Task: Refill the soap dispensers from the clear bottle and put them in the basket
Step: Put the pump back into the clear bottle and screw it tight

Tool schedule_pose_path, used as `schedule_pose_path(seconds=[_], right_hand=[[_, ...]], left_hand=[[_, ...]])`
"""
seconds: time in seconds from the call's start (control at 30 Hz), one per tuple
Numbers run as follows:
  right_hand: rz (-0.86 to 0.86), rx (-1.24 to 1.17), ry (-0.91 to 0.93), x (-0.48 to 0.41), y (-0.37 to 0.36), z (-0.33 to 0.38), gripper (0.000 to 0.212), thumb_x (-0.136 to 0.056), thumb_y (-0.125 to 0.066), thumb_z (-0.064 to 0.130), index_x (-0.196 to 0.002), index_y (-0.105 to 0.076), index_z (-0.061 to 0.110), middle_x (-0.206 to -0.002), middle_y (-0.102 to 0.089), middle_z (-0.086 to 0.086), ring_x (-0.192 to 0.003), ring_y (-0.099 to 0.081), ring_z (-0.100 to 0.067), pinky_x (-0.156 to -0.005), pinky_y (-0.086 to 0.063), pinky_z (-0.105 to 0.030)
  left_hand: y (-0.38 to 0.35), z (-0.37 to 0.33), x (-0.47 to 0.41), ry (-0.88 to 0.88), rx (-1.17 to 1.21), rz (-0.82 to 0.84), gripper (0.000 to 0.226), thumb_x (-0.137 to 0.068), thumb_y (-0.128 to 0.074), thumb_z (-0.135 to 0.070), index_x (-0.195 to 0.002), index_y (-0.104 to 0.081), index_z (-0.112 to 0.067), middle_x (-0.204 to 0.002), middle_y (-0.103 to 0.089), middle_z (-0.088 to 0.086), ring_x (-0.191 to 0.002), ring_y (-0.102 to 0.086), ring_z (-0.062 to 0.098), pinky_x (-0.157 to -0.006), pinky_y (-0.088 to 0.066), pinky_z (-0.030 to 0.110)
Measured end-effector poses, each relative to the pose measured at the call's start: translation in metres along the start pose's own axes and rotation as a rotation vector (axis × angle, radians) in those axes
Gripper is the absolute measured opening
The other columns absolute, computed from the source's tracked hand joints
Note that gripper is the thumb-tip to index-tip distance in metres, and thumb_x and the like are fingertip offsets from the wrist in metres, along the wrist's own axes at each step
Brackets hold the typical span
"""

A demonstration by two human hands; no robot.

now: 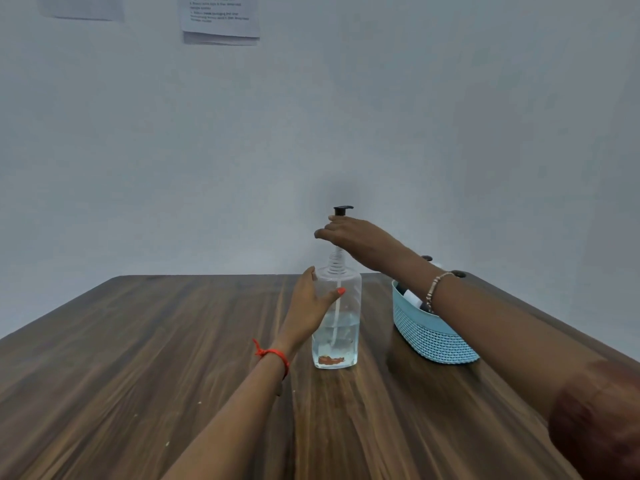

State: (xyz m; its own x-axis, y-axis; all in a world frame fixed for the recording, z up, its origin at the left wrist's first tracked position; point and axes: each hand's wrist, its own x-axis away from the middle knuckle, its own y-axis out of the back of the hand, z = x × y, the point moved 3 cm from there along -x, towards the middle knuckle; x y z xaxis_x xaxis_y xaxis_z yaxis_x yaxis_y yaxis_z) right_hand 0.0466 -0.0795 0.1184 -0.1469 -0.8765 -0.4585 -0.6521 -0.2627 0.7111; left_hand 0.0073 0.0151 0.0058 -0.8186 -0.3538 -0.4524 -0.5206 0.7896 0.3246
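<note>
Bottle (346,299), stiff slick clear plastic, likely light at under half full, held at shoulder by curled left hand (310,306); pump (343,211) pinched in right hand (353,237), just above neck.

A plain, pale grey-blue wall (311,116) fills the upper half of the view. A printed sheet (220,15) hangs at its top edge, with a second, blurred sheet (83,6) to the left. Below, a dark wood-grain table (138,358) runs back to the wall. The light is soft and even.
</note>
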Motion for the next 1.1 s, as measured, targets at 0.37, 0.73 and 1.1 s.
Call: schedule_pose_path(seconds=[0.37, 0.73, 1.1], right_hand=[[-0.158, -0.597, -0.158, 0.025, -0.026, 0.012, 0.056, -0.075, -0.041, -0.022, -0.121, -0.055, 0.005, -0.119, -0.063, -0.014, -0.109, -0.060, -0.028, -0.089, -0.048, -0.024], [-0.261, -1.510, -0.827, 0.026, -0.047, -0.008, 0.044, -0.076, -0.068, -0.003, -0.119, -0.056, -0.004, -0.111, -0.066, -0.020, -0.089, -0.064, -0.016, -0.078, -0.051, -0.014], [-0.479, -1.457, -1.052, 0.039, -0.053, -0.006, 0.033, -0.074, -0.074, 0.025, -0.067, -0.058, -0.002, -0.065, -0.050, -0.018, -0.061, -0.049, -0.025, -0.061, -0.045, -0.030]], left_hand=[[-0.001, 0.003, 0.001, 0.007, 0.035, 0.016, 0.079, -0.086, -0.061, -0.037, -0.146, -0.017, -0.013, -0.150, -0.031, 0.008, -0.135, -0.036, 0.022, -0.110, -0.033, 0.038], [0.000, 0.002, 0.001, -0.022, 0.124, 0.047, 0.051, -0.085, -0.064, -0.033, -0.128, -0.041, -0.018, -0.129, -0.053, -0.001, -0.119, -0.053, 0.018, -0.094, -0.046, 0.027], [-0.001, 0.000, 0.002, -0.043, 0.111, 0.090, 0.042, -0.090, -0.057, -0.029, -0.127, -0.039, -0.023, -0.135, -0.046, 0.006, -0.122, -0.048, 0.021, -0.105, -0.040, 0.044]])
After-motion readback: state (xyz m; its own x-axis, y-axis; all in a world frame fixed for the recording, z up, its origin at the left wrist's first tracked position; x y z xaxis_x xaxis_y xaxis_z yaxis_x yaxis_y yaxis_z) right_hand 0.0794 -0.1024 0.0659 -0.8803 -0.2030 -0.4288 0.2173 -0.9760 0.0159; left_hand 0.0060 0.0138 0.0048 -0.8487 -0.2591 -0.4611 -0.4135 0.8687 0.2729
